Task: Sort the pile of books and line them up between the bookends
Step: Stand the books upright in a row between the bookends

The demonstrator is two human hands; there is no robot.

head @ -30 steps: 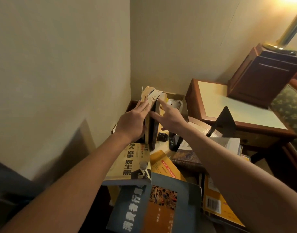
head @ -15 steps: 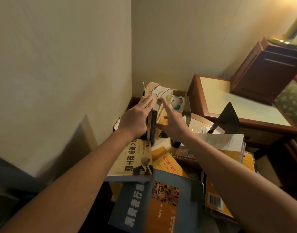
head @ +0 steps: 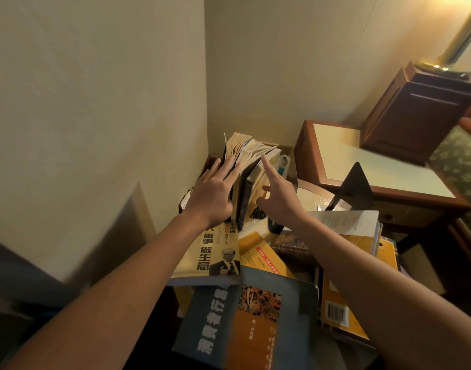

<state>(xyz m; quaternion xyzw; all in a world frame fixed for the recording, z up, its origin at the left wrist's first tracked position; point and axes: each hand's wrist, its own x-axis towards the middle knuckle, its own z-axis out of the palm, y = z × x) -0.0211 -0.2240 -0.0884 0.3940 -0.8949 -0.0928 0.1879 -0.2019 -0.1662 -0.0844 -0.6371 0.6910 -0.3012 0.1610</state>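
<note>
left hand: flat, fingers spread, pressed on the left side of the upright books, gripping nothing
right hand: open, fingers loose, forefinger touching the fanned pages on the right side
upright books: standing in the wall corner, tops splayed
black bookend: upright, well to the right, apart from the row
loose pile: flat and overlapping on the tabletop, nearer than the row
blue book: nearest, lying on the pile
</note>
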